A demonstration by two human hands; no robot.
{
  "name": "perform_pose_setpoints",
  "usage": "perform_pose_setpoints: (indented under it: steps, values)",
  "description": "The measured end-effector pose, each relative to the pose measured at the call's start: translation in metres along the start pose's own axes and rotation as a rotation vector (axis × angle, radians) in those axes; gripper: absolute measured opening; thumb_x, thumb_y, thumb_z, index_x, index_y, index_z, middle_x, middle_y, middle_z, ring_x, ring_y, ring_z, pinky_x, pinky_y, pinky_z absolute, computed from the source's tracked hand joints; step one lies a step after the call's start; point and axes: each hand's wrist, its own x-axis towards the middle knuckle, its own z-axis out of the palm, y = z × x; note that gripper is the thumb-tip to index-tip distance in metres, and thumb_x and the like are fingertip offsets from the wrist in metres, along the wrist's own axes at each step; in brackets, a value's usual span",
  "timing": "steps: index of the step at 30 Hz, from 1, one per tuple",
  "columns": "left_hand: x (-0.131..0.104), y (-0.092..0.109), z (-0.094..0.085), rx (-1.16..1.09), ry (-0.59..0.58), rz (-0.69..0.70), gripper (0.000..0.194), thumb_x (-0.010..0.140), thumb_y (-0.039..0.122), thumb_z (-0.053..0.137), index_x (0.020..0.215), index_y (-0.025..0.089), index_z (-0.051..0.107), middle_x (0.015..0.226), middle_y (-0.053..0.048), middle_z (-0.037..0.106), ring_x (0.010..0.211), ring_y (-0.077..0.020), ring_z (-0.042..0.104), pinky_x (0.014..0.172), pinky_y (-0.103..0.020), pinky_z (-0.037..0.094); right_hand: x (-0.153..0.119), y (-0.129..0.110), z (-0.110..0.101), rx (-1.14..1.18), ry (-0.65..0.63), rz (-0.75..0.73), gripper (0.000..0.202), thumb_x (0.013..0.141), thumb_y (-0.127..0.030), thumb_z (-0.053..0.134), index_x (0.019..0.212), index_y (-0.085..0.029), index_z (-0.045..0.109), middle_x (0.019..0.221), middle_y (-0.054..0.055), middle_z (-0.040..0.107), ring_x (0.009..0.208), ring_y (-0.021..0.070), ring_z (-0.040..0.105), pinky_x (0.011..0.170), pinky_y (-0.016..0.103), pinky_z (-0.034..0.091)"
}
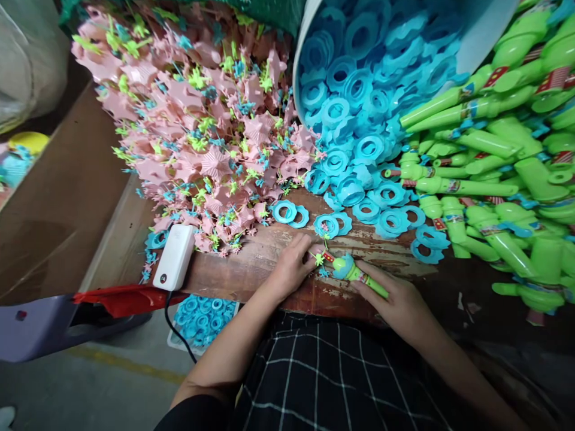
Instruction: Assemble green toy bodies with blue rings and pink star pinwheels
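Note:
Over the front of the wooden table, my right hand (395,297) is wrapped around the handle of a green toy wand (362,277). A blue scalloped ring (342,267) sits around the wand's head, and a red patterned piece shows at its tip. My left hand (294,265) is closed at the tip end, its fingertips pinched by a pink, green and blue figure cluster (320,258). What lies between those fingertips is too small to make out. Just behind, two loose blue rings (326,225) lie on the wood.
Pink star-shaped parts with small figures (215,164) are heaped back left. Blue rings spill from a tipped white tub (297,78). Green wands (507,179) pile at right. A white power bank (174,257) with a black cable lies front left, above a low bin of blue rings (204,320).

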Motion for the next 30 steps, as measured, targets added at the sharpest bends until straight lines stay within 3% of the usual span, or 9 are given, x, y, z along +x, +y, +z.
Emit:
perform_pose_setpoints:
  steps: [5,10,13,16,19,22,25,28,30]
  values:
    - [0.002,-0.003,0.0,0.011,-0.013,0.014,0.038,0.083,0.003,0.06,0.116,0.021,0.061,0.107,-0.006,0.066,0.102,-0.0224,0.062,0.089,-0.035,0.052,0.006,-0.01,-0.012,-0.143,-0.016,-0.104,0.044,0.104,-0.043,0.047,0.134,-0.018,0.066,0.125,0.012,0.073,0.105,0.0301,0.074,0.083,0.041,0.062]
    - [0.004,-0.006,0.001,0.002,-0.012,0.044,0.041,0.082,0.004,0.062,0.12,0.021,0.057,0.112,-0.008,0.067,0.106,-0.0232,0.064,0.09,-0.036,0.053,0.028,-0.067,-0.042,-0.645,-0.124,-0.214,0.032,0.1,-0.028,0.045,0.115,-0.017,0.071,0.077,0.012,0.072,0.053,0.026,0.064,0.043,0.036,0.041]
    - [0.005,-0.009,0.001,-0.035,0.003,0.084,0.045,0.083,0.004,0.06,0.125,0.02,0.055,0.117,-0.01,0.067,0.11,-0.0239,0.064,0.093,-0.037,0.054,0.048,-0.107,-0.05,-0.803,-0.201,-0.239,0.028,0.087,-0.008,0.043,0.09,-0.018,0.07,0.059,0.011,0.059,0.045,0.0237,0.056,0.042,0.033,0.031]
    - [0.005,-0.011,0.0,-0.067,0.011,0.117,0.048,0.083,0.004,0.058,0.128,0.019,0.055,0.119,-0.011,0.068,0.113,-0.0244,0.064,0.095,-0.039,0.054,0.063,-0.117,-0.051,-0.853,-0.254,-0.233,0.029,0.083,-0.005,0.045,0.087,-0.018,0.07,0.06,0.013,0.061,0.047,0.0241,0.059,0.044,0.032,0.034]
    - [0.002,-0.011,-0.003,-0.099,0.047,0.092,0.052,0.083,0.008,0.063,0.133,0.02,0.054,0.122,-0.011,0.067,0.113,-0.0243,0.065,0.096,-0.039,0.054,0.065,-0.084,-0.051,-0.667,-0.259,-0.185,0.026,0.091,-0.019,0.053,0.106,-0.02,0.074,0.08,0.013,0.073,0.065,0.0282,0.07,0.055,0.036,0.05]
    - [-0.003,-0.006,-0.008,-0.216,0.036,0.077,0.069,0.082,0.021,0.076,0.145,0.025,0.047,0.126,-0.01,0.067,0.1,-0.0215,0.067,0.088,-0.036,0.055,0.052,-0.022,-0.047,-0.199,-0.284,-0.139,0.042,0.097,-0.042,0.056,0.135,-0.029,0.067,0.123,0.007,0.074,0.109,0.0292,0.071,0.092,0.043,0.059]
    - [-0.001,0.002,-0.014,-0.363,0.039,0.086,0.062,0.095,0.025,0.064,0.152,0.028,0.04,0.119,-0.008,0.069,0.087,-0.0172,0.067,0.082,-0.033,0.056,0.03,0.025,-0.039,0.025,-0.067,-0.07,0.042,0.094,-0.053,0.062,0.125,-0.027,0.074,0.129,0.008,0.071,0.119,0.0293,0.067,0.104,0.046,0.055]
    - [0.016,0.009,-0.017,-0.177,0.146,0.155,0.056,0.096,0.011,0.048,0.15,0.028,0.044,0.13,-0.01,0.065,0.114,-0.0227,0.063,0.102,-0.043,0.051,0.022,0.036,-0.041,-0.009,0.082,-0.152,0.037,0.095,-0.049,0.064,0.122,-0.026,0.074,0.124,0.009,0.07,0.113,0.0278,0.068,0.099,0.045,0.055]
    - [0.032,0.01,-0.016,0.038,0.062,0.267,0.066,0.09,0.002,0.047,0.152,0.026,0.043,0.146,-0.011,0.055,0.136,-0.0266,0.049,0.115,-0.051,0.042,0.033,0.036,-0.057,-0.129,0.204,-0.224,0.03,0.098,-0.04,0.061,0.121,-0.025,0.074,0.117,0.01,0.071,0.107,0.026,0.067,0.097,0.042,0.054]
